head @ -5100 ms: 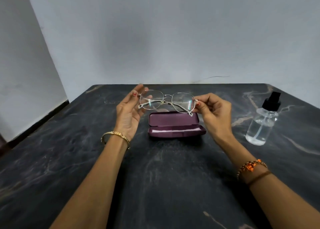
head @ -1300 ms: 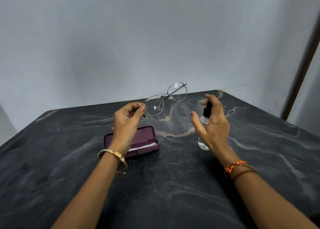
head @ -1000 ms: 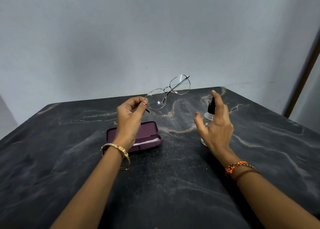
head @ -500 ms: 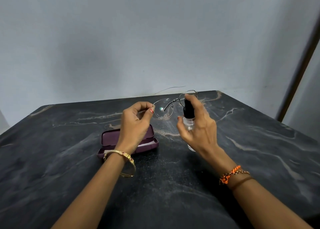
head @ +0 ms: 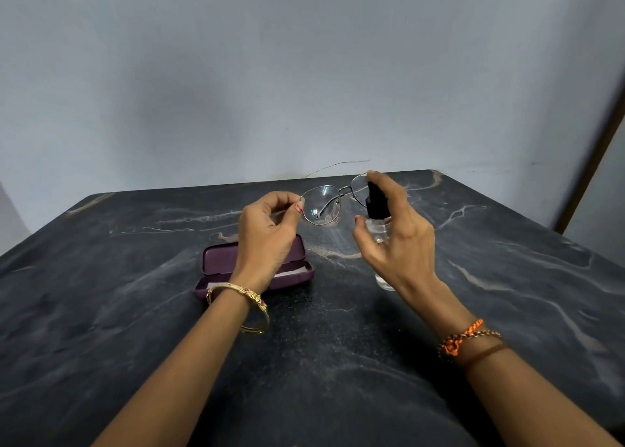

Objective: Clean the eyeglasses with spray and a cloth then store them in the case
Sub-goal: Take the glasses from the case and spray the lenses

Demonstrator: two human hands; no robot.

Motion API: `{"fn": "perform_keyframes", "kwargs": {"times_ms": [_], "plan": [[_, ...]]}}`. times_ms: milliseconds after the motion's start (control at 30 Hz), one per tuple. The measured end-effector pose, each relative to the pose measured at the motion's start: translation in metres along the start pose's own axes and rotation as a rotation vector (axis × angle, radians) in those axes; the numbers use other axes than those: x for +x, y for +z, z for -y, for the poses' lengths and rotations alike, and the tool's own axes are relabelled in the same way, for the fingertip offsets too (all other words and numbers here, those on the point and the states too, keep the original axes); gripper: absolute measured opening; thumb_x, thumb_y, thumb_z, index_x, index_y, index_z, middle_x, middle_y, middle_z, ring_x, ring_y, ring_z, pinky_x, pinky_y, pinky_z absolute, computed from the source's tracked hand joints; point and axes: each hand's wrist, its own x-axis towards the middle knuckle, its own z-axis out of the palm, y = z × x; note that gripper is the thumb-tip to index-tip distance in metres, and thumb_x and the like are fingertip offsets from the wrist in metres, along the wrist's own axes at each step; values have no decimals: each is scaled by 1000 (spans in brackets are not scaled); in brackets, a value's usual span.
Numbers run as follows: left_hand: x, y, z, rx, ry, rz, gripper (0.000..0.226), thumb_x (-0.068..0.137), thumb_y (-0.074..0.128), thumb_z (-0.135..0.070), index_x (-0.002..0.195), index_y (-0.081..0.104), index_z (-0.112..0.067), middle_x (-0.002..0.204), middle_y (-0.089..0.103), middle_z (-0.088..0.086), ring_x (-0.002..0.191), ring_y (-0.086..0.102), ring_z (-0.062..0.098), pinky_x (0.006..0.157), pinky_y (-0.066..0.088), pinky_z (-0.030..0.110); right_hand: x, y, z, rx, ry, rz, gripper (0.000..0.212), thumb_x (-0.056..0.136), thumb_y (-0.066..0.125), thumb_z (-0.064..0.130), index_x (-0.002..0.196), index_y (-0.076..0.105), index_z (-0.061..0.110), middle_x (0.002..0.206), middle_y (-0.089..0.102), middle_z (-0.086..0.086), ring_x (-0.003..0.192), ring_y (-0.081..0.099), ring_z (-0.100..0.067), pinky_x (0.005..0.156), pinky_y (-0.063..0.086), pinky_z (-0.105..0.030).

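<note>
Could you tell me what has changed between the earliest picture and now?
The right hand let go of the eyeglasses, took the spray bottle from the table at the right and lifted it beside the lenses, forefinger on the black nozzle. The left hand now holds the glasses alone, pinched at one end. The purple case lies open on the table as before.

The case (head: 254, 268) lies open on the table (head: 101, 311), left of centre. The left hand (head: 267, 233) is raised in front of it, holding the eyeglasses (head: 333, 201) above the table behind the case. The right hand (head: 397, 240) holds the spray bottle (head: 378, 221) just right of the eyeglasses.
</note>
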Motion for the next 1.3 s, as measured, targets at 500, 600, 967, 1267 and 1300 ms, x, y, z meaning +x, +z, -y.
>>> {"fn": "perform_keyframes", "kwargs": {"times_ms": [500,600,967,1267,1300], "plan": [[1,0,1,2,-8,-8,21,83,60,-7,73,60,-25,75,61,-10,65,55,-16,60,43,1,2,-1,5,-23,15,7,48,69,64,8,114,50,17,76,70,-5,55,52,-9,44,49,-22],[1,-1,1,-4,-9,-12,20,83,60,-7,73,61,-25,75,62,-10,65,55,-16,60,43,1,2,0,3,-14,69,-29,54,71,63,10,117,38,23,80,68,-5,58,48,-8,47,43,-21],[3,-4,3,-15,-7,-24,19,83,59,-7,75,61,-24,76,61,-11,66,55,-15,61,43,1,6,-7,-13,-90,150,-84,55,72,64,9,116,36,26,79,68,-8,52,58,-25,51,39,-23],[3,-6,3,-18,2,-36,20,83,59,-6,75,60,-24,76,61,-10,66,55,-16,61,42,0,5,-7,-15,-23,181,-163,52,73,62,8,115,35,23,76,56,5,56,57,-20,54,41,-23],[3,-6,3,-23,1,-40,20,83,59,-6,75,61,-24,76,61,-10,66,55,-16,61,42,0,4,-7,-16,-21,203,-173,55,73,62,9,117,33,24,77,55,6,57,57,-21,54,41,-25]]}}
